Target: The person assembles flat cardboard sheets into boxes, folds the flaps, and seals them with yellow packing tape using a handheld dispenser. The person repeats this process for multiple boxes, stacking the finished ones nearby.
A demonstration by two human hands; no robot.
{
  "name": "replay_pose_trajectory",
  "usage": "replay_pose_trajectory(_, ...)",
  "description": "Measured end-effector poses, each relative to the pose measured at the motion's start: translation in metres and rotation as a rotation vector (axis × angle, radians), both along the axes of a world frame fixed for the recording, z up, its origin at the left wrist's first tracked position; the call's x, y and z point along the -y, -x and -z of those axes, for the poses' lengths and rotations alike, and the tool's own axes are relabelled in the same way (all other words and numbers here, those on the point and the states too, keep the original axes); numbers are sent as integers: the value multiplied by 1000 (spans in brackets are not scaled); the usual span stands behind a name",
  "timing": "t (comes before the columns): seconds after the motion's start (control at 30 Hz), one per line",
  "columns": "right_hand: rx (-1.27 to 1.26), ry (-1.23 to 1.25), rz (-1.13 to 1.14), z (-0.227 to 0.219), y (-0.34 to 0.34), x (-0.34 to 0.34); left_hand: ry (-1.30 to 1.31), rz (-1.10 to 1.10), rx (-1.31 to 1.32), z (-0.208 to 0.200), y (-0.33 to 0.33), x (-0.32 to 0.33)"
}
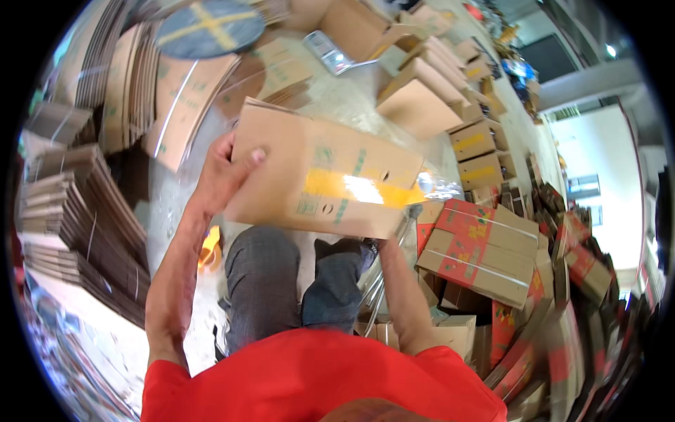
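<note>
A brown cardboard box (281, 158) with green print is held up in front of my knees, slightly tilted. A strip of yellow tape (330, 184) runs along its face, and two small round holes show beside the strip. My left hand (228, 172) grips the box's left end, thumb on the near face and fingers round the edge. From the lower right my right forearm (404, 295) reaches up to the box's lower right corner; the hand is hidden behind the cardboard. Shiny clear plastic (441, 188) shows just past the box's right end.
Stacks of flattened cartons (84, 218) stand at the left. A round grey stool top (209, 28) with a yellow tape cross is at the far left. Open boxes (422, 98) line the far right. Red-and-brown flattened cartons (481, 250) are piled at the right. An orange-yellow object (210, 250) lies on the floor.
</note>
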State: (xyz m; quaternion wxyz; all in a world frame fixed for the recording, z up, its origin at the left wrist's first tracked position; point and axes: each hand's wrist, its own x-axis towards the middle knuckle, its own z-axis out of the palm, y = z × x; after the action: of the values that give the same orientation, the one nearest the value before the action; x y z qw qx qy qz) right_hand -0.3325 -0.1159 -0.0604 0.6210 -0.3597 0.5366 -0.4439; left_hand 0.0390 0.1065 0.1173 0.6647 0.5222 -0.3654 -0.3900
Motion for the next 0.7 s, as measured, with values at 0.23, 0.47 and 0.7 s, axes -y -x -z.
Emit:
replay_pose_trajectory(0.23,-682,635,-475,-102,-5,-149,632,-19,1129,-134,81,-6)
replay_pose_trajectory(0.47,-1120,659,-490,-133,-23,-189,706,-458,1244,-335,72,298)
replay_pose_trajectory(0.7,-1133,474,-412,-128,6,-183,844,-160,1149,-205,147,215)
